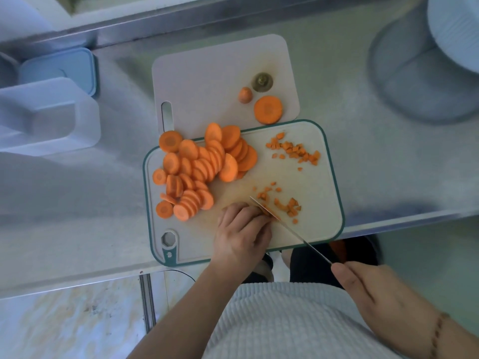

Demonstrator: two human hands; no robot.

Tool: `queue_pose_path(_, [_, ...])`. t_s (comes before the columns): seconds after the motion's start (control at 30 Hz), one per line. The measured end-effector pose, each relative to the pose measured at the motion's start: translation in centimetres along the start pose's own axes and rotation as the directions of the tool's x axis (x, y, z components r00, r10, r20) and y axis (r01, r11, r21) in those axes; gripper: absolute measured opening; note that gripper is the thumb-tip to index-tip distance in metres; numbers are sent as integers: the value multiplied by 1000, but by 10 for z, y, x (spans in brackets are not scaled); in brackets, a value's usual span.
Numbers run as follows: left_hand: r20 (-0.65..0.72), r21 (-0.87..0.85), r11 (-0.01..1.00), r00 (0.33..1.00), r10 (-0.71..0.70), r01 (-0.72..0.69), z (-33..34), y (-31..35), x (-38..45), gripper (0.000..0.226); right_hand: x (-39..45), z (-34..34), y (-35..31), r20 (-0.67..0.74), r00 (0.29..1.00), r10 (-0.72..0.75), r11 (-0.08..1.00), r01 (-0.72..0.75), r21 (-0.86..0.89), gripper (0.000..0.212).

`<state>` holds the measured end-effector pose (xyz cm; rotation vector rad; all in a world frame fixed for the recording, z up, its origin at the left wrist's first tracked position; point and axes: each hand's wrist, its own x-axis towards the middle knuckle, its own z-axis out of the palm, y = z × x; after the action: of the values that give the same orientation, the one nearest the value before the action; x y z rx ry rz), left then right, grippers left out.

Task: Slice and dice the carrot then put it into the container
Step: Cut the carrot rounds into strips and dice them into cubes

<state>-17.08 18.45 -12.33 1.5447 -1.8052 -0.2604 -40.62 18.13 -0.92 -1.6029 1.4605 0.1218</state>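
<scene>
On the board (311,229), the left hand (242,234) pins carrot beside the slices (199,164); the right hand (375,288) grips the knife (290,229).

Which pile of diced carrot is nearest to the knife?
The near pile of diced carrot, right beside the knife; the far pile lies by the board's far right corner.

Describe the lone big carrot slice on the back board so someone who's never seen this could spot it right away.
On the steel counter two boards overlap; take the far, plain pale board. Near its right front corner lies the big slice, flat and alone. Beside it sit a small tip and a brownish top; it is the widest and bright orange.
</scene>
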Motion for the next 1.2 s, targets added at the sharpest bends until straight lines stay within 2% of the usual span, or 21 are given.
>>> queue_pose_path(0.17, [-21,10,1000,1000,-9,9,2,3,2,5,2,6,1,10,1000,21,999,-21,-44,87])
queue_pose_path(0.27, [-38,3,1000,999,-13,13,3,3,2,7,13,15,-4,4,1000,21,992,-20,-121,76])
queue_pose_path(0.47, [-19,28,1000,1000,-13,13,0,2,1,8,23,10,3,-20,998,-52,996,53,75,61])
queue_pose_path(0.57, [-47,41,996,996,-81,83,-2,5,3,6,10,-2,14,-27,999,-17,994,20,104,67])
queue_pose_path(0.7, [-39,-44,989,989,-143,141,-9,5,2,5,2,-13,20,13,1000,3,991,-5,131,75])
queue_pose_path(0.77, [-52,-143,965,972,-227,218,-19,6,-1,13,5,-15,18,56,998,-22,993,15,116,79])
queue_pose_path(0.83, [-76,-200,939,951,-299,279,-29,6,-3,11,12,-14,17,118,991,-65,997,59,59,78])
queue_pose_path(0.97, [-63,-216,924,940,-335,315,-35,5,-4,19,31,-15,8,221,970,-98,995,101,0,70])
queue_pose_path(1.07, [-16,-197,923,940,-340,331,-34,5,-3,19,42,-28,1,270,960,-71,997,70,11,52])
queue_pose_path(1.13, [-26,-187,926,941,-337,326,-32,5,-3,16,51,-41,2,306,951,-36,999,23,45,53])
queue_pose_path(1.2, [-36,-188,924,938,-345,332,-30,7,0,13,63,-55,8,276,961,-1,1000,-5,23,55])
